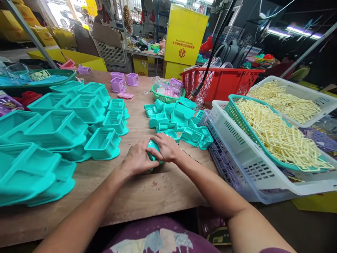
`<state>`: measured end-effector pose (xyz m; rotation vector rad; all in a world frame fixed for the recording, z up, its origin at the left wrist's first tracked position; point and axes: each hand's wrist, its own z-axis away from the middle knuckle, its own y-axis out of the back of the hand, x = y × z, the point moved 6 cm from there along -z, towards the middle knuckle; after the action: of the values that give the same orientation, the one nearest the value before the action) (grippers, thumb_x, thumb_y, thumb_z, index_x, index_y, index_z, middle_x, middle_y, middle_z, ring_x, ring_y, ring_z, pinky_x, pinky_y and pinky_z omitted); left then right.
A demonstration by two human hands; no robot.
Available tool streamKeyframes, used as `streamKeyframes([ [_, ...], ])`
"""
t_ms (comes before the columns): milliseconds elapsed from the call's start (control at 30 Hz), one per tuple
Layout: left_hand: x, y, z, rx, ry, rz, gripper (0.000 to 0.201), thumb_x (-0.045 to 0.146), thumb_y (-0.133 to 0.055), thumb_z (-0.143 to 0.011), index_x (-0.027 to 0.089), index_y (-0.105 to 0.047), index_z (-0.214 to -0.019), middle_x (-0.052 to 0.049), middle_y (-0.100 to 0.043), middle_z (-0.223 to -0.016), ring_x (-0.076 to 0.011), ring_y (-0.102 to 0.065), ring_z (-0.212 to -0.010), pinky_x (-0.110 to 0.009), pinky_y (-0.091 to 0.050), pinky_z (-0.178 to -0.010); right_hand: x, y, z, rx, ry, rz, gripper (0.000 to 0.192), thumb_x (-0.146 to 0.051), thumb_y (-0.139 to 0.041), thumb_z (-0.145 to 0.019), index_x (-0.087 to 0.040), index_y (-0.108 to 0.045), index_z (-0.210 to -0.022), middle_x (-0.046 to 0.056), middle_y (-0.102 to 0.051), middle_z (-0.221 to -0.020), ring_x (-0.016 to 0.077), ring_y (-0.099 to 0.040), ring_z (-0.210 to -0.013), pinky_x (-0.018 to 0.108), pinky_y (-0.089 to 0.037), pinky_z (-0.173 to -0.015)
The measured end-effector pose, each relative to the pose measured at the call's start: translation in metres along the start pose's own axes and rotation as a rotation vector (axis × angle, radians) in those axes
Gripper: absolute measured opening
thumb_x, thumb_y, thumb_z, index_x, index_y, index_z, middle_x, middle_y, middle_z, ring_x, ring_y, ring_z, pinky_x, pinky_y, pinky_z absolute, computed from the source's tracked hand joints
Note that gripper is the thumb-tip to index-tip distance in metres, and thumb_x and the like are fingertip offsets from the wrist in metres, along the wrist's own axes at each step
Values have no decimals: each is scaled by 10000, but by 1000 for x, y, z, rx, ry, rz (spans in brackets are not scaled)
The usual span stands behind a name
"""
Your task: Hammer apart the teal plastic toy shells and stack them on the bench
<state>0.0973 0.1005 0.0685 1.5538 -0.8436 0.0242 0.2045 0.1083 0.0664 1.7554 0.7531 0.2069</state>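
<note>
At the middle of the wooden table (137,196), my left hand (138,158) and my right hand (166,147) are both closed around one turquoise plastic part (153,149). Most of that part is hidden by my fingers, so its full shape does not show. Just beyond my hands lies a loose pile of turquoise plastic parts (181,117). To the left stand rows of turquoise box-shaped pieces (56,126), with smaller ones (104,142) nearest my left hand.
Purple box-shaped pieces (118,84) and a green basket (168,97) stand farther back. A red crate (221,82) is behind the pile. On the right, a white crate (244,154) carries a turquoise basket (234,105) of pale yellow plastic pieces (281,137). A dark cable (207,66) hangs down.
</note>
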Motion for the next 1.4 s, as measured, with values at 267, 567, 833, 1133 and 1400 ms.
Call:
streamKeyframes([
  [267, -25, 3, 4, 36, 94, 190, 585, 356, -698, -648, 189, -544, -1187, -64, -661, -1042, -278, -644, -932, -364, -515, -767, 10, 12, 6, 180, -84, -463, 567, -625, -513, -905, -177, -593, -1244, 116, -604, -1200, 248, -561, -1127, 393, -440, -990],
  [567, -56, -4, 45, 164, 31, 422, 954, 568, -724, -722, 180, -287, -1475, -183, -457, -1443, -346, -505, -1295, -482, -473, -1027, 21, -14, 42, 215, -456, -770, 906, -835, -618, -659, -170, -544, -1270, 139, -637, -1182, 315, -597, -1095, 468, -463, -968],
  [833, -25, -9, 18, 150, -103, 191, 833, 371, -660, -758, 185, -300, -1485, -173, -515, -1385, -334, -529, -1268, -504, -446, -1068, -29, 15, 7, 124, -258, -158, 756, -745, -455, -869, -129, -488, -1306, 160, -599, -1215, 301, -541, -1154, 457, -414, -1006],
  [1133, -21, -3, 10, 195, 81, 122, 638, 276, -648, -673, 153, -459, -1271, -149, -623, -1086, -316, -656, -949, -415, -545, -794, -32, 12, -11, 116, -252, -17, 592, -685, -343, -949, -167, -627, -997, 103, -651, -961, 234, -619, -894, 325, -450, -743],
  [1400, -38, -7, 27, 359, 92, 245, 634, 430, -741, -664, 174, -471, -1176, -138, -602, -1170, -289, -633, -1044, -382, -534, -856, -31, 12, -6, 174, -113, -308, 598, -677, -501, -896, -161, -608, -1178, 112, -636, -1145, 241, -575, -1117, 375, -438, -985],
])
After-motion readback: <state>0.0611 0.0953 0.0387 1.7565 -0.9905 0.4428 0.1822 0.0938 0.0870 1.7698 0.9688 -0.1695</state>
